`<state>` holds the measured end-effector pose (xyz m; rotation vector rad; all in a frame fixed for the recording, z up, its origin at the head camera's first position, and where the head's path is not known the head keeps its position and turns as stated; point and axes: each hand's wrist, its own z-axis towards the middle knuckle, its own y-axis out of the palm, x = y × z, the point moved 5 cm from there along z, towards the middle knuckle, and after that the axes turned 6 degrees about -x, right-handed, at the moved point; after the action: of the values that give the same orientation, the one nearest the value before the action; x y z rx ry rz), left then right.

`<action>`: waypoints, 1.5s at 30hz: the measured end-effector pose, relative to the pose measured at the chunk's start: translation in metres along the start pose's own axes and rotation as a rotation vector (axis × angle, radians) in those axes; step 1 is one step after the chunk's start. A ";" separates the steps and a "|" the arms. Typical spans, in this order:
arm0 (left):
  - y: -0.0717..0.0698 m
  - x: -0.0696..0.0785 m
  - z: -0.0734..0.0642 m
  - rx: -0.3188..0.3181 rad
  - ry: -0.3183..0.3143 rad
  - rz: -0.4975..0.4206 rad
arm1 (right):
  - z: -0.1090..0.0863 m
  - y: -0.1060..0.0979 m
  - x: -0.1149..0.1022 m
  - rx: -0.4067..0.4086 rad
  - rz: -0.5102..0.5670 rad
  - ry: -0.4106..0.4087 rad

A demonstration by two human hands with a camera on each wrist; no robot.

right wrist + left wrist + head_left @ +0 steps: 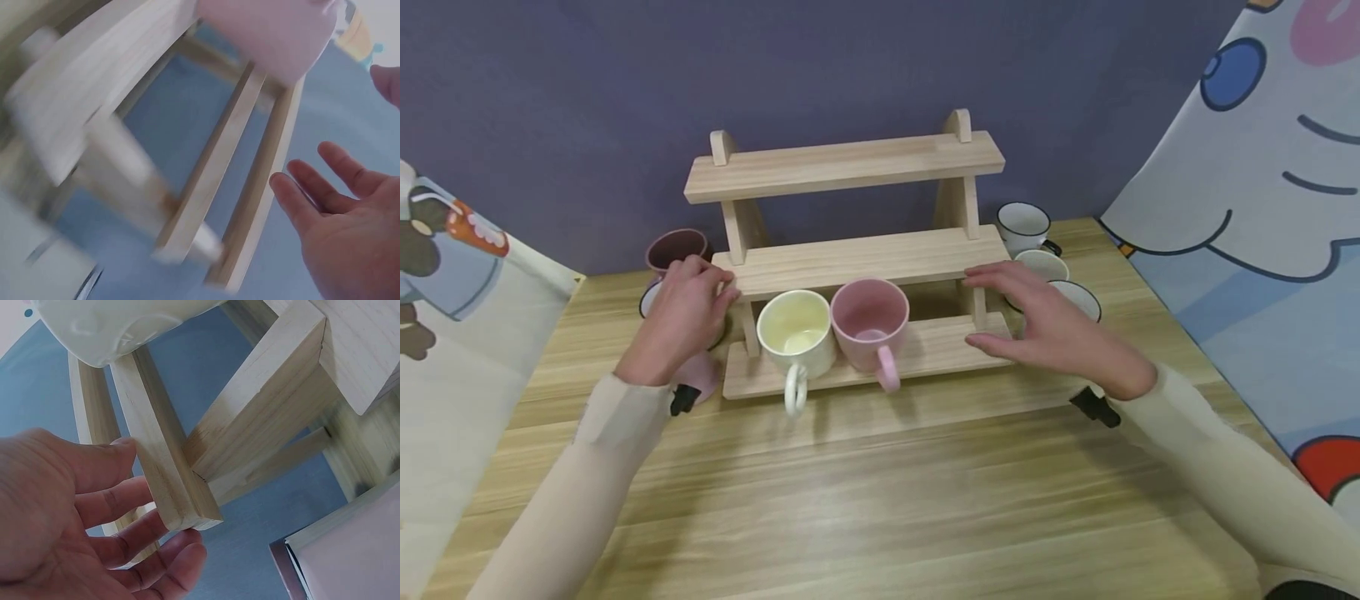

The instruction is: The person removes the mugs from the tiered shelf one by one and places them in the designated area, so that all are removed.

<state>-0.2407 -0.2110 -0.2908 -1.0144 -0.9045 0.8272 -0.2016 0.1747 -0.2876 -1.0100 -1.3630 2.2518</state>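
A three-tier wooden display shelf stands against the back wall. On its bottom tier, a cream mug and a pink mug sit side by side, handles pointing toward me. My left hand grips the left end of the middle tier; in the left wrist view its thumb and fingers lie around the board end. Near the right end of that tier is my right hand, fingers extended and thumb spread. The right wrist view shows those fingers apart from the boards.
Left of the shelf, partly behind my hand, are a maroon mug, a dark-rimmed cup and a pink item. Several white dark-rimmed mugs stand on the right. A wooden table lies below, with cartoon-printed cloths at both sides.
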 end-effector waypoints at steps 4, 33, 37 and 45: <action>0.002 0.000 0.001 0.003 0.002 0.004 | 0.021 0.011 -0.017 -0.034 0.013 -0.051; 0.003 0.007 0.007 0.018 0.051 0.023 | 0.073 0.049 -0.043 -0.013 0.003 0.005; 0.001 0.004 0.006 0.005 0.038 0.026 | 0.064 0.042 -0.038 -0.013 0.029 -0.002; -0.002 0.001 0.002 -0.004 0.024 0.020 | 0.027 0.013 -0.018 0.011 0.009 0.100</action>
<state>-0.2425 -0.2103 -0.2881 -1.0362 -0.8775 0.8286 -0.2072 0.1406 -0.2832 -1.1114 -1.3056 2.1810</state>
